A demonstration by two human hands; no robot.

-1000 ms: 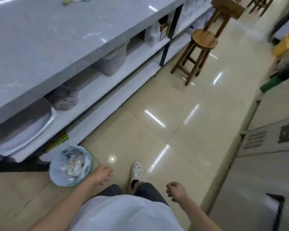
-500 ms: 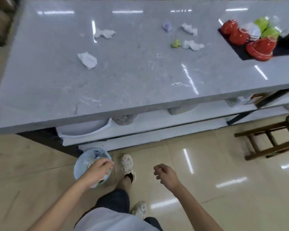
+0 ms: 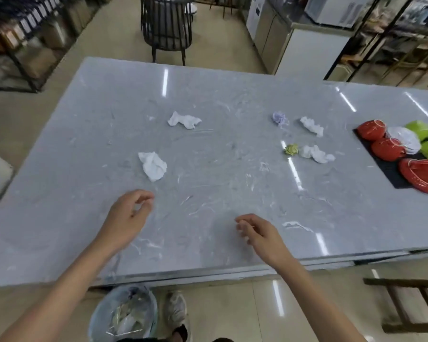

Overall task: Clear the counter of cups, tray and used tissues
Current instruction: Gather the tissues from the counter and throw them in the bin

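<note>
Crumpled used tissues lie scattered on the grey counter (image 3: pixel 208 183): a white one (image 3: pixel 153 165) just beyond my left hand, another white one (image 3: pixel 184 120) farther back, and a lilac (image 3: pixel 280 118), a green (image 3: pixel 291 149) and two white ones (image 3: pixel 312 125) (image 3: pixel 316 153) to the right. A black tray (image 3: pixel 391 174) at the right edge holds upturned red (image 3: pixel 387 148), green (image 3: pixel 419 129) and white cups. My left hand (image 3: pixel 129 217) and right hand (image 3: pixel 260 232) hover over the near counter, fingers loosely curled, holding nothing.
A lined bin (image 3: pixel 124 314) with rubbish stands on the floor under the near counter edge, beside my shoe (image 3: pixel 176 308). A wooden stool (image 3: pixel 410 302) is at the lower right. A dark chair (image 3: pixel 167 28) and shelving stand beyond the counter.
My view has risen from the floor and bin to the countertop. Both hands have lifted from beside the bin to above the counter's near part.
</note>
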